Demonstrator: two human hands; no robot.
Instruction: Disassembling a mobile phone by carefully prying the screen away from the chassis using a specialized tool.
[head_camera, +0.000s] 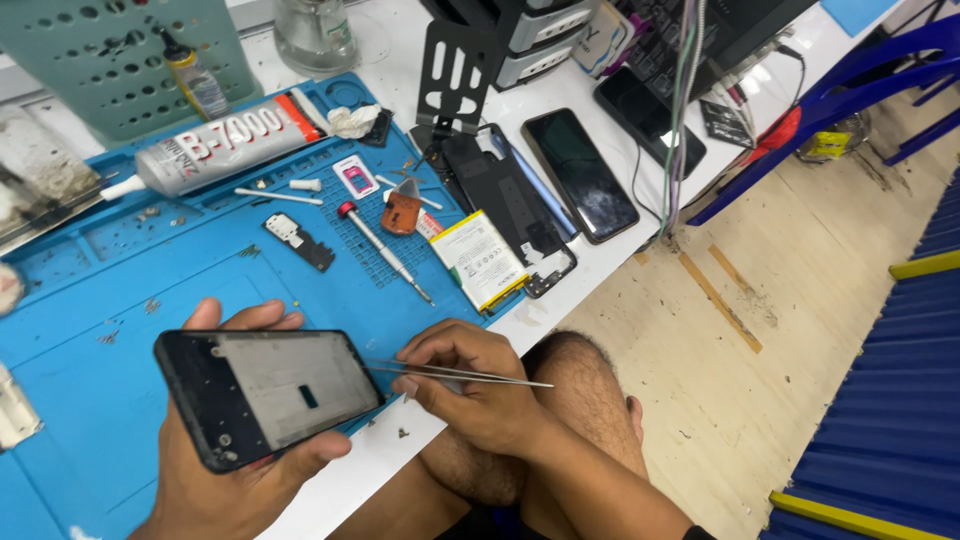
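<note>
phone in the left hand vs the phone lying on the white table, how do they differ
The held phone is an opened shell showing a bare grey inner panel with a dark frame; the table phone shows an intact glossy black screen. The held phone is gripped by the left hand, with tweezers in the right hand at its edge; the table phone lies flat, untouched. Both are dark, slim rectangles.

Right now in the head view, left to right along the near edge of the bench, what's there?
Left hand → black phone frame with grey inner plate that it holds → thin metal tweezers → right hand gripping them → tan floor → blue corrugated sheet.
</note>
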